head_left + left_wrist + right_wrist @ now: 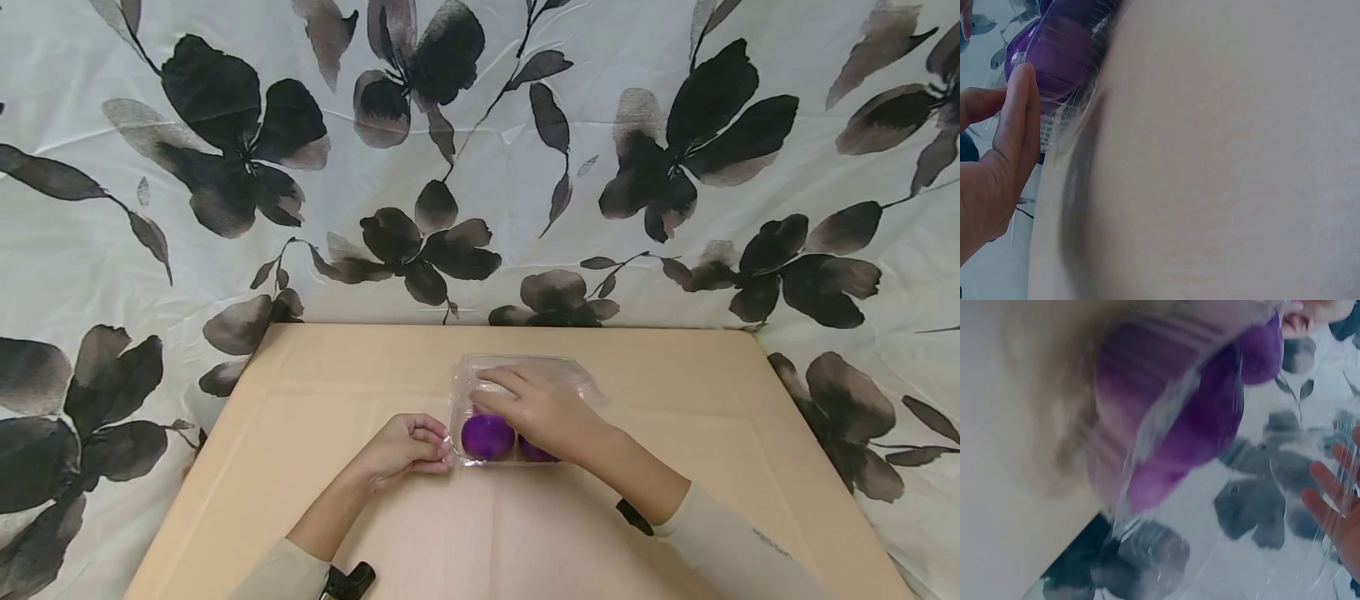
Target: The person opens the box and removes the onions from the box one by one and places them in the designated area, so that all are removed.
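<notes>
A clear plastic container (455, 429) stands on the table with round purple balls inside. One purple ball (487, 437) shows whole in the head view, and another (536, 450) is partly covered by my right hand. My left hand (411, 450) pinches the container's left edge between thumb and fingers; in the left wrist view its fingertips meet the clear wall beside a ball (1054, 59). Over the container reaches my right hand (543, 410), fingers extended and spread. In the right wrist view those fingers (1329, 490) lie against clear plastic that looks like the raised lid.
The container is near the middle of a light tan tabletop (360, 367). Behind and beside the table hangs white cloth (525, 208) with dark flower prints. A dark wrist strap (348, 581) is at the left sleeve, and another (634, 517) at the right.
</notes>
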`<state>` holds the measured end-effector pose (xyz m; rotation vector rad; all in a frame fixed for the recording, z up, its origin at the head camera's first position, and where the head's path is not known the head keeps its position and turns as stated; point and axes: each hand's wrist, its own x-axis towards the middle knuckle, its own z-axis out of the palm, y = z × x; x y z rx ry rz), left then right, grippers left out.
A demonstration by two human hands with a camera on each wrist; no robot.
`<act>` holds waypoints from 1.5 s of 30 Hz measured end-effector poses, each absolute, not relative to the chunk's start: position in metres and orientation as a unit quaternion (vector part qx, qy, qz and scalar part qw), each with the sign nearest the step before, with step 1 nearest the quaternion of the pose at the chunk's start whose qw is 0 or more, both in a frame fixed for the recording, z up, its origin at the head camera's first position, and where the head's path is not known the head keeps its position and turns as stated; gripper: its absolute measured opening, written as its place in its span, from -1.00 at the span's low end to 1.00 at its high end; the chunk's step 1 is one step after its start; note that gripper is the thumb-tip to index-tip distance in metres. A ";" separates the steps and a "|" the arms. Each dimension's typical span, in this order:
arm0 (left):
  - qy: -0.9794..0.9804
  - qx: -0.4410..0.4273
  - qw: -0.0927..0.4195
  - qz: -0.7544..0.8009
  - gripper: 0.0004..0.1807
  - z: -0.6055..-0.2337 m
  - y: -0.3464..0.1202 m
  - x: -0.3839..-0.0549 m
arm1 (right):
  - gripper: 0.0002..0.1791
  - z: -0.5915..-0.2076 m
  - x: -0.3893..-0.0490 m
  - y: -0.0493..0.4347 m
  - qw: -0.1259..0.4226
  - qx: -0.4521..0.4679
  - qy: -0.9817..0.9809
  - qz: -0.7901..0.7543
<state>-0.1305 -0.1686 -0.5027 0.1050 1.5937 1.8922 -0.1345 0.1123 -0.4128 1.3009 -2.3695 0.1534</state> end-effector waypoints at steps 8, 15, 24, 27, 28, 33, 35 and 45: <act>0.603 0.028 0.326 0.727 -0.71 -0.501 -0.164 -0.130 | -0.52 -0.407 -0.150 0.147 0.274 0.461 -0.843 0.040; 0.602 0.023 0.323 0.730 -0.72 -0.501 -0.165 -0.130 | -0.46 -0.401 -0.165 0.177 0.274 0.436 -0.852 0.097; 0.601 0.019 0.323 0.731 -0.75 -0.502 -0.165 -0.131 | -0.55 -0.406 -0.189 0.199 0.284 0.378 -0.852 0.223; 0.601 0.018 0.323 0.731 -0.76 -0.501 -0.165 -0.131 | -0.59 -0.409 -0.195 0.204 0.265 0.345 -0.863 0.256; 0.600 0.017 0.323 0.731 -0.76 -0.501 -0.164 -0.131 | -0.59 -0.409 -0.197 0.205 0.254 0.332 -0.868 0.268; 0.600 0.013 0.325 0.731 -0.76 -0.499 -0.163 -0.131 | -0.50 -0.414 -0.203 0.208 0.176 0.241 -0.895 0.332; 0.601 0.013 0.324 0.730 -0.77 -0.498 -0.163 -0.132 | -0.44 -0.419 -0.206 0.208 0.145 0.213 -0.895 0.364; 0.603 0.013 0.324 0.729 -0.73 -0.497 -0.163 -0.131 | -0.27 -0.461 -0.222 0.200 0.109 0.165 -0.874 0.445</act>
